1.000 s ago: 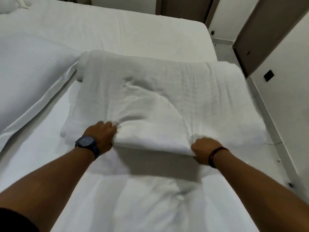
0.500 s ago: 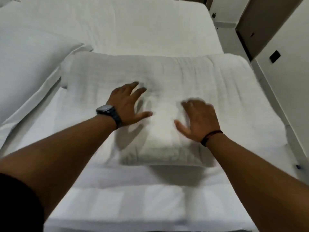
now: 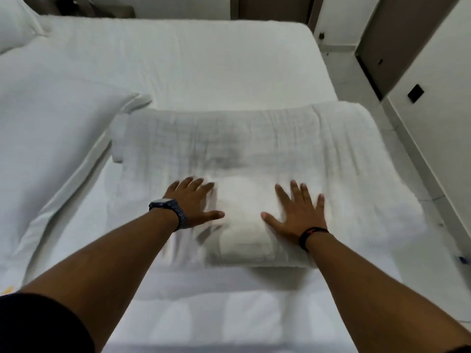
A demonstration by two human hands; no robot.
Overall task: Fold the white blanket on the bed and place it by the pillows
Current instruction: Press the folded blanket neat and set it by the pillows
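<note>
Your left hand (image 3: 193,203) and right hand (image 3: 297,212), fingers spread flat, press folded white blanket (image 3: 242,159) on bed (image 3: 178,59), just beside pillow (image 3: 51,138). Risk: uneven pressure lets thick folds spring open or slide askew.

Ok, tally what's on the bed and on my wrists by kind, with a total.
Folded white quilted blanket: 1
White fabric pillows: 2, the other at the far left corner
Hands: 2, left hand and right hand, flat on the blanket
Dark wristwatch: 1
Black and red wristband: 1
Total: 7
</note>
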